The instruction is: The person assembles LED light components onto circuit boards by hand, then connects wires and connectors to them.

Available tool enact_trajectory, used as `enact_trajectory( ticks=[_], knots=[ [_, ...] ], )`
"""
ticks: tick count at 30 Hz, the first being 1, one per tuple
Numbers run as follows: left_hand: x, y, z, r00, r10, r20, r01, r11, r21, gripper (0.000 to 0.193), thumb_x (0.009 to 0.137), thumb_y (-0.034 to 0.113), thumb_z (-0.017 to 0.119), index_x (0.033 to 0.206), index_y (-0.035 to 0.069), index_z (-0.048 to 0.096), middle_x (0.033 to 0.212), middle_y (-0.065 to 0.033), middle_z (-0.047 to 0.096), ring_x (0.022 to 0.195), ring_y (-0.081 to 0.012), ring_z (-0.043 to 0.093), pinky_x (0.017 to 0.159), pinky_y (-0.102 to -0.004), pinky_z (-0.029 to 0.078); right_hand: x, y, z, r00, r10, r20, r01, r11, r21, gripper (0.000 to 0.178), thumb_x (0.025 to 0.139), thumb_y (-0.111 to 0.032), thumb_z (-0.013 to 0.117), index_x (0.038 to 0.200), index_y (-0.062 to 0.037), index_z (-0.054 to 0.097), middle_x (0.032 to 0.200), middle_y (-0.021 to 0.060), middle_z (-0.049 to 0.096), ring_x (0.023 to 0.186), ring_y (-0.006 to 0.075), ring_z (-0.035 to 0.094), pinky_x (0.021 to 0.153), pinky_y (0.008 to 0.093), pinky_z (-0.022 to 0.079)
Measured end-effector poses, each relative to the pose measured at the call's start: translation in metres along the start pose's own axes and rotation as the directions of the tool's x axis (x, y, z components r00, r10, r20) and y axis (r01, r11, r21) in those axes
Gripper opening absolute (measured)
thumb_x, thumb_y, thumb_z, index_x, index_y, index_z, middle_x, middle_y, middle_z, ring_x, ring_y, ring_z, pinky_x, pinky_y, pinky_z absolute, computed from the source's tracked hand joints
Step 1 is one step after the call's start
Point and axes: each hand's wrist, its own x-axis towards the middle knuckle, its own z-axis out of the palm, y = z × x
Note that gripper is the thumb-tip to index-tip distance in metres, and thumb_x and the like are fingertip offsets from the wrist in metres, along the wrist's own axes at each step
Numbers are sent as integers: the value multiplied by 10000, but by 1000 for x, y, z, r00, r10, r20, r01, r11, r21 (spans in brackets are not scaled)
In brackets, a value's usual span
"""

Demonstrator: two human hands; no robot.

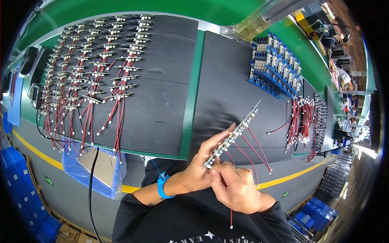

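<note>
Two hands (pixel 198 172) (pixel 238 190), circuit board (pixel 232 138), seemingly inverted lettering (pixel 194 239)

The person wore a black short-sleeved shirt (pixel 174 216) with white stars (pixel 209 234) and lettering across its near front; a bright blue strap (pixel 163 185) with a thin blue cord (pixel 154 163) circled the left wrist (pixel 173 187).

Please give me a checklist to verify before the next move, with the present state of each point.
1. Board supported: ok, the left hand holds it.
2. Right hand grip: cannot tell; its fingers are at the board's lower end, but what they pinch is hidden.
3. Wires seated in the board: cannot tell; their upper ends are behind it.
4. Wristband worn: ok, on the left wrist.
5. Row wires fully on the left mat: not ok, some hang past its edge.
</note>
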Motion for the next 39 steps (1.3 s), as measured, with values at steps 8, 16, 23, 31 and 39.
enact_trajectory(
  ticks=[8,16,23,31,39],
  knots=[
    [7,-1,-4,997,-76,-35,77,996,40,510,908,37,524,1349,-23,275,1415,-263,317,1327,-333,340,1074,-408,281,4,8,-22,997,68,31,-69,997,39,118,788,34,609,906,35,605,717,153,619,571,283,619,506,348,481],
    [0,-2,-11,943,-215,-255,196,976,-98,568,829,-96,523,1340,-53,279,1202,-181,523,1128,-221,529,978,-330,402,-42,123,-112,878,316,-360,-427,857,-288,140,779,-16,652,919,-28,644,877,130,611,819,262,609,715,331,480],
    [2,-9,-12,943,-182,-278,205,977,55,581,833,-71,568,1328,-30,267,1185,-182,536,1108,-236,563,960,-357,439,-50,169,-91,938,270,-217,-323,907,-270,160,718,13,699,851,-10,614,936,120,549,927,261,534,809,349,422],
    [1,-13,-10,965,-96,-242,135,980,150,474,833,-90,552,1269,-77,367,1206,-165,539,1086,-201,552,930,-303,430,-10,75,-69,959,17,-282,-47,994,-100,137,750,33,672,861,-8,601,714,87,620,592,190,606,503,281,457],
    [5,-11,-8,977,-79,-197,128,961,247,474,819,-127,518,1278,-91,407,1218,-183,556,1070,-200,577,915,-299,454,14,37,-27,984,-49,-173,60,996,60,196,675,40,722,857,-23,689,684,41,622,489,124,540,416,244,393]
  ],
)
